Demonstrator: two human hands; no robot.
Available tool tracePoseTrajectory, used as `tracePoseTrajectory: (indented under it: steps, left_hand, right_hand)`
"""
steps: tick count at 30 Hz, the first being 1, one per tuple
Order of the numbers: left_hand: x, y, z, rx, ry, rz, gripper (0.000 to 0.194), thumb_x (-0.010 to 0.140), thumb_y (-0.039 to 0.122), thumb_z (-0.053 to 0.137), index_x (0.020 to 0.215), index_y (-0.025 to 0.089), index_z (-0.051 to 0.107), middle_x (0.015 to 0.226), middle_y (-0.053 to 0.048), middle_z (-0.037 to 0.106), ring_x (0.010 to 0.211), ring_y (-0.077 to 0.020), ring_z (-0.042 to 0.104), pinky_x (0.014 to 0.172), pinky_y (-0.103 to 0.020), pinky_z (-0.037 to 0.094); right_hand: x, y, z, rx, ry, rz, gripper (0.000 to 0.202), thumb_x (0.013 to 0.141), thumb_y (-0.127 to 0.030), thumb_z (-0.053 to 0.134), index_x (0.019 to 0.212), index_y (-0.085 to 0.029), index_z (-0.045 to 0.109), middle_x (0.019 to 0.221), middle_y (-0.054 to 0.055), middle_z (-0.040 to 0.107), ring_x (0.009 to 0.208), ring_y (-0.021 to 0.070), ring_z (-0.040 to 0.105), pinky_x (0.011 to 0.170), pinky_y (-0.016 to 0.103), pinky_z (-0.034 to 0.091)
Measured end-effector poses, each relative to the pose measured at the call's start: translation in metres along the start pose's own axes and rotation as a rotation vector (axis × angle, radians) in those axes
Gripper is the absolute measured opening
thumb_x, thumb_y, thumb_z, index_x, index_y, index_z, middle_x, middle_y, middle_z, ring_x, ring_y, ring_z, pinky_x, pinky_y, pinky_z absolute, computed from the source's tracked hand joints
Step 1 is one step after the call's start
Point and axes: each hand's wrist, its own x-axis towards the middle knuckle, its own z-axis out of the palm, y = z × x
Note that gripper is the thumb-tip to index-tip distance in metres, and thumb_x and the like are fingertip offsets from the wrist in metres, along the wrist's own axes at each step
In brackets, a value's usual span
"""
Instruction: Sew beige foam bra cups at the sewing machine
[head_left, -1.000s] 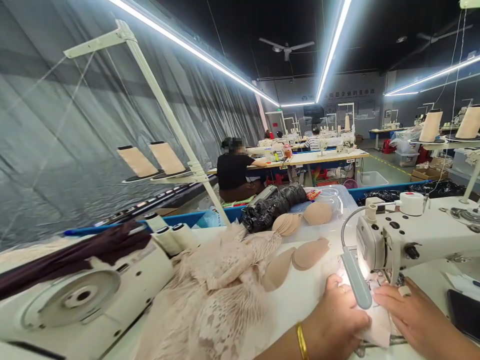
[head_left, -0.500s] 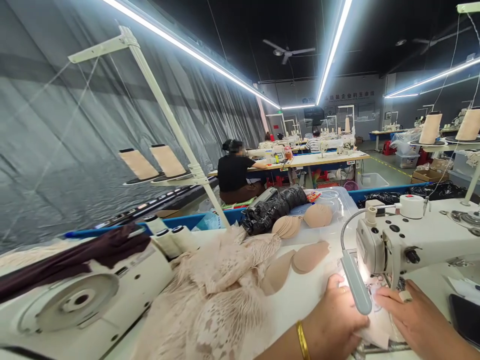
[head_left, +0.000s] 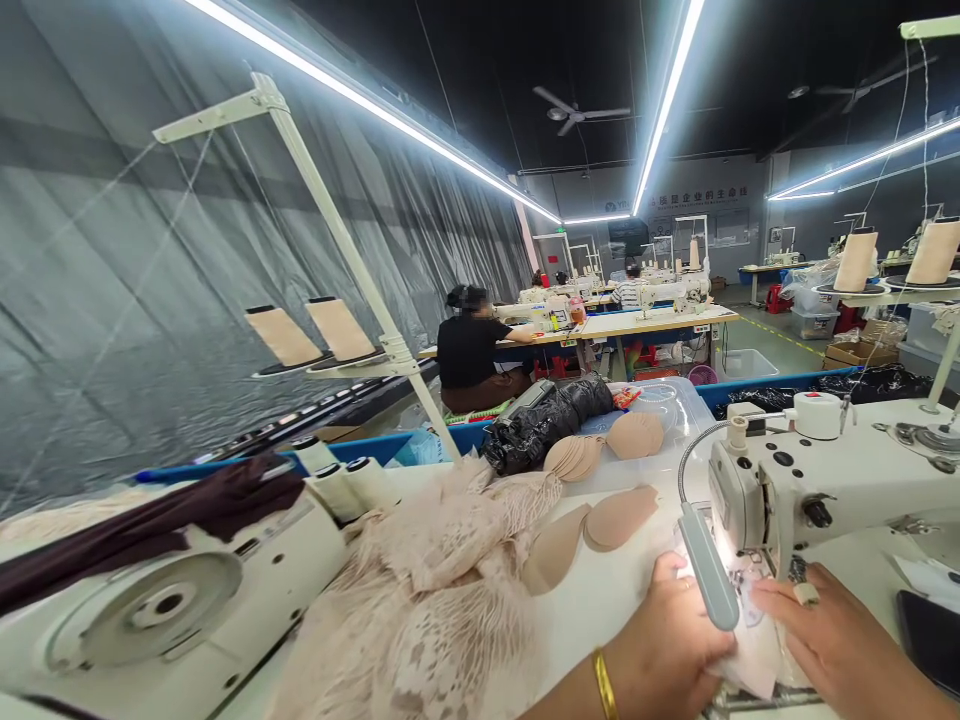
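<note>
At the needle area of a white sewing machine [head_left: 825, 485], both my hands hold a pale, thin fabric piece [head_left: 752, 662]. My left hand [head_left: 664, 630], with a gold bangle at the wrist, has its fingers closed on the fabric's left side. Its fingertips are partly hidden behind a grey gooseneck lamp [head_left: 709, 570] that lights the work. From the right, my right hand [head_left: 844, 630] pinches and presses the fabric close to the presser foot. The needle itself is hard to make out.
Beige lace fabric [head_left: 450, 560] is heaped on the left of the table. Beige cup pads [head_left: 619, 515] lie behind my left hand. Another machine [head_left: 262, 590] stands at far left, a dark phone [head_left: 930, 630] at right. A person in black [head_left: 469, 350] sits ahead.
The view has tilted slightly, so the background sits a little lower. My hands stay almost in place, and the fabric between them has shifted slightly.
</note>
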Motion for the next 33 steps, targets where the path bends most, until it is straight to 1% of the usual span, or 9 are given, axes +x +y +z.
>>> tracePoseTrajectory:
  steps: [3,5,7,10,14,17,23,28,33]
  left_hand:
    - [0.000,0.000,-0.001,0.004,0.016,-0.002,0.006,0.085,0.022,0.071,0.088,0.023,0.066,0.100,-0.004,0.075,0.093,-0.0238,0.069,0.103,-0.047,0.043]
    - [0.001,0.000,-0.001,-0.001,0.027,-0.002,0.005,0.086,0.022,0.069,0.089,0.023,0.066,0.103,-0.005,0.075,0.096,-0.0248,0.069,0.104,-0.047,0.043]
    - [0.001,0.000,-0.002,-0.006,0.035,0.003,0.003,0.087,0.022,0.068,0.089,0.023,0.066,0.105,-0.006,0.075,0.099,-0.0256,0.070,0.105,-0.048,0.044]
    - [0.001,-0.001,0.000,-0.002,0.042,0.012,0.002,0.088,0.023,0.068,0.089,0.023,0.067,0.103,-0.006,0.075,0.097,-0.0250,0.069,0.104,-0.048,0.045]
    - [-0.001,-0.002,0.004,0.009,0.051,0.020,0.007,0.085,0.024,0.072,0.089,0.024,0.067,0.100,-0.005,0.075,0.094,-0.0247,0.068,0.101,-0.046,0.046]
    - [-0.002,-0.003,0.008,0.032,0.047,0.025,0.011,0.082,0.023,0.074,0.088,0.024,0.065,0.102,-0.005,0.074,0.097,-0.0260,0.068,0.099,-0.045,0.046]
    - [-0.002,-0.003,0.009,0.034,0.054,0.033,0.008,0.082,0.022,0.071,0.087,0.024,0.065,0.100,-0.005,0.074,0.096,-0.0257,0.068,0.097,-0.044,0.046]
    - [-0.001,-0.002,0.008,0.020,0.047,0.022,0.014,0.078,0.019,0.073,0.086,0.023,0.062,0.102,-0.003,0.073,0.095,-0.0243,0.068,0.097,-0.044,0.044]
    - [0.000,-0.001,0.007,0.005,0.046,0.011,0.014,0.076,0.018,0.074,0.082,0.022,0.062,0.101,-0.004,0.072,0.090,-0.0230,0.066,0.097,-0.046,0.045]
  right_hand:
    - [-0.006,0.007,0.008,-0.006,0.082,-0.007,0.043,0.096,-0.011,0.050,0.131,-0.022,0.072,0.113,0.013,0.080,0.104,0.0311,0.076,0.083,0.042,0.067]
    - [-0.007,0.010,0.010,0.054,0.060,0.019,0.046,0.097,-0.009,0.048,0.135,-0.022,0.071,0.119,0.012,0.080,0.113,0.0307,0.076,0.093,0.044,0.067]
    - [-0.005,0.010,0.010,0.136,0.010,0.079,0.051,0.095,-0.005,0.046,0.137,-0.023,0.069,0.123,0.011,0.079,0.116,0.0293,0.075,0.098,0.045,0.066]
    - [-0.002,0.007,0.008,0.181,-0.009,0.111,0.049,0.096,-0.005,0.044,0.134,-0.022,0.070,0.122,0.012,0.079,0.114,0.0298,0.075,0.096,0.047,0.066]
    - [-0.001,0.004,0.007,0.162,0.009,0.133,0.044,0.097,-0.006,0.041,0.124,-0.019,0.073,0.115,0.014,0.078,0.111,0.0310,0.075,0.094,0.050,0.066]
    - [0.000,0.004,0.006,0.126,-0.014,0.103,0.046,0.097,-0.005,0.039,0.127,-0.020,0.071,0.114,0.013,0.077,0.112,0.0315,0.074,0.095,0.052,0.065]
    - [-0.002,0.007,0.005,0.109,-0.007,0.079,0.046,0.098,-0.006,0.042,0.134,-0.022,0.066,0.114,0.011,0.076,0.110,0.0284,0.075,0.094,0.045,0.066]
    - [-0.005,0.009,0.008,0.123,-0.013,0.100,0.044,0.099,-0.006,0.040,0.130,-0.021,0.067,0.116,0.012,0.075,0.112,0.0267,0.075,0.096,0.043,0.065]
    - [-0.007,0.012,0.011,0.148,-0.036,0.106,0.045,0.098,-0.005,0.040,0.130,-0.022,0.067,0.124,0.012,0.076,0.116,0.0270,0.073,0.098,0.044,0.064]
